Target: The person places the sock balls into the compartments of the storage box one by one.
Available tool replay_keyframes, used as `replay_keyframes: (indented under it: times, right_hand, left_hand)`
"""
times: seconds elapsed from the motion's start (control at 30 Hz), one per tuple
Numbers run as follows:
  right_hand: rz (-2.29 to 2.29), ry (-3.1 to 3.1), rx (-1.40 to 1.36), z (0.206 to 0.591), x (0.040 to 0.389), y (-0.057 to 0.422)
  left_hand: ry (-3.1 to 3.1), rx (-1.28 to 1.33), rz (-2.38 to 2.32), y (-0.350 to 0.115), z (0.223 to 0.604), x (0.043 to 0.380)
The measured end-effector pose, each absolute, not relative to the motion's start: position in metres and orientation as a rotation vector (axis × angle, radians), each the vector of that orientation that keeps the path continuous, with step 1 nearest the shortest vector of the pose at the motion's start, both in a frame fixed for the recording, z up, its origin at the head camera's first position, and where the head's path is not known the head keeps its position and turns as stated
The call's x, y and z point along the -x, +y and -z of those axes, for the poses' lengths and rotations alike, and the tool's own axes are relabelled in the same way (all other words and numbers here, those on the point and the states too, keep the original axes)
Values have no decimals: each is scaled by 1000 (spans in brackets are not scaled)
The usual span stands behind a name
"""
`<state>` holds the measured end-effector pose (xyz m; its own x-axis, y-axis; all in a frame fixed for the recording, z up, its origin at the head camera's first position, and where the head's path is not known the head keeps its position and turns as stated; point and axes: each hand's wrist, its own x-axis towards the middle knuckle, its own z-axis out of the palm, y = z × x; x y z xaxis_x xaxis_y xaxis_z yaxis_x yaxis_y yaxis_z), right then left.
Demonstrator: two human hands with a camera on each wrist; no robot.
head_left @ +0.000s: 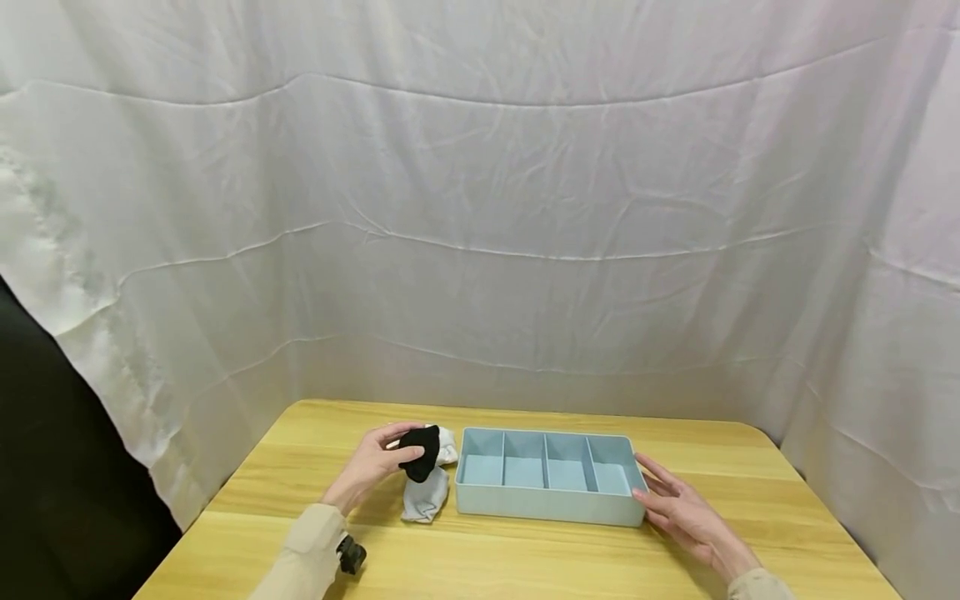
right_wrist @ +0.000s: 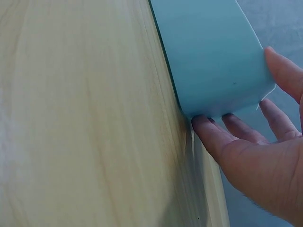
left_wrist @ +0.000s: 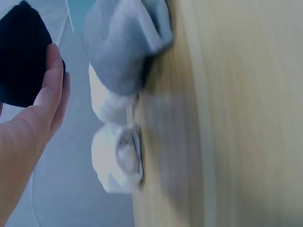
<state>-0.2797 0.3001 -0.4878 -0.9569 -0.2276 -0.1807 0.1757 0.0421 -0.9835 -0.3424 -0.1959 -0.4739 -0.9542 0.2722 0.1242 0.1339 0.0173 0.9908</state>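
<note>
A black rolled sock (head_left: 419,452) is pinched between the thumb and fingers of my left hand (head_left: 367,465), held above the table. Close by lie a grey sock bundle (head_left: 426,496) and white sock bundles (left_wrist: 118,158), two of which show in the left wrist view. A pale blue divided box (head_left: 551,502) stands right of them, its several compartments bare inside. My right hand (head_left: 686,518) rests against the box's right end, thumb near the front corner and fingers (right_wrist: 244,130) along the end wall, loosely extended.
The wooden table (head_left: 487,558) carries the box and the socks. Hanging grey-white cloth (head_left: 525,308) encloses the back and sides. A dark area (head_left: 60,450) shows at the left. A small black device (head_left: 350,554) sits at my left wrist.
</note>
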Motion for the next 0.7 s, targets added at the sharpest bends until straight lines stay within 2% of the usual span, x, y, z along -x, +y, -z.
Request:
replay_keyframes:
  times: [0.23, 0.7]
  right_hand:
    - [1969, 2037, 75, 487, 279, 300]
    - [2009, 2020, 39, 483, 277, 298]
  left_hand:
    - [2135, -479, -2126, -176, 472, 343]
    - [2109, -368, -2182, -159, 469, 349]
